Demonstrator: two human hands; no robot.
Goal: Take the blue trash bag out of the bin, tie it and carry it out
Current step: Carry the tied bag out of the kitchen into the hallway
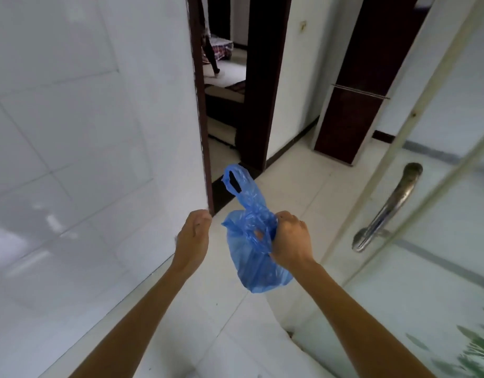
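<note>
White glossy tiled wall (71, 132) seen from 7 to 11 o'clock, light reflected in it. Pale floor tiles (298, 186) laid at centre and 6 o'clock. Dark brown door frame (201, 105) set at 12 o'clock, dim room glimpsed beyond. Dark wooden panel (344, 126) with metal bar (358, 91) placed at 1 o'clock. Frosted glass door (440, 268) with curved metal handle (391, 205) hung at 3 o'clock; green leaf pattern (475, 350) printed at 5 o'clock.

Thin, crinkly plastic in my right hand (291, 241): the blue trash bag (251, 255) is half see-through, with a soft shine along its folds. The wall tiles (71, 159) on my left are white and high-gloss, smooth enough to throw back blurry reflections. The floor tiles (290, 186) are pale and polished too. The door handle (391, 205) is metal, shiny but spotted and dulled in patches, on a glass door (440, 268) with a frosted, milky finish. The door frame (265, 77) looks like dark wood with a low sheen.
</note>
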